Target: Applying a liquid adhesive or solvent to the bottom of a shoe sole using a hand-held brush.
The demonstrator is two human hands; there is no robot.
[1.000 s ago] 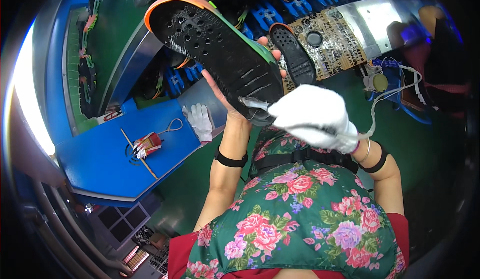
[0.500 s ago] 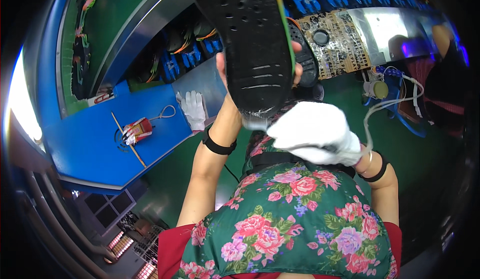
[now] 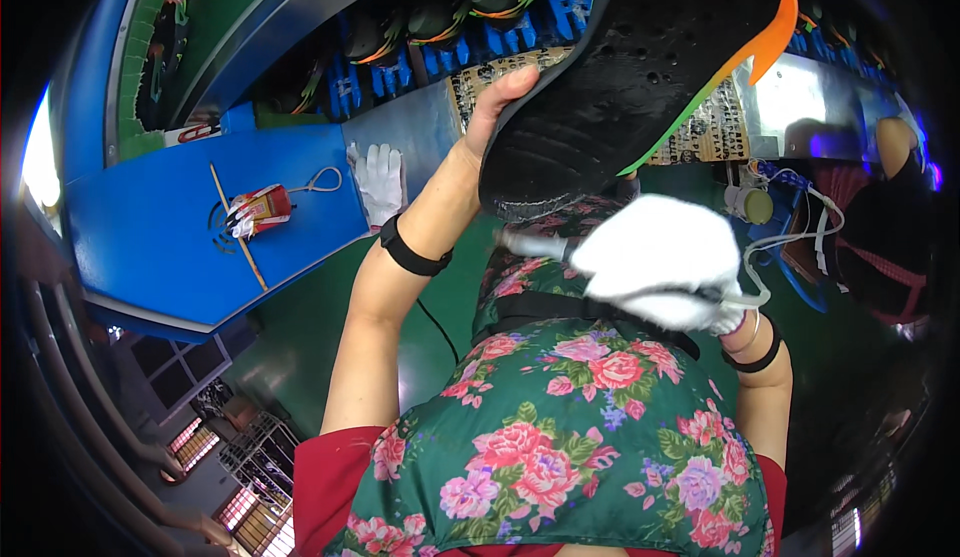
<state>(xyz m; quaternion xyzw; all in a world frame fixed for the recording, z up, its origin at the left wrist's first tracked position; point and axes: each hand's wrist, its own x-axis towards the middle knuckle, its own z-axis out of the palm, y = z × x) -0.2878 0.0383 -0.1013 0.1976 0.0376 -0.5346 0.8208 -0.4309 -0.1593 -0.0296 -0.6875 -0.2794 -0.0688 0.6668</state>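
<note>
Blue workbench top sits off to my left, carrying a thin wooden stick, a small red and white tool with a wire loop and a spare white glove. My bare left hand grips the heel end of a black-soled shoe with an orange and green edge, sole facing me, raised before the conveyor. My white-gloved right hand is closed around a slim metal-tipped tool, its tip just under the heel.
</note>
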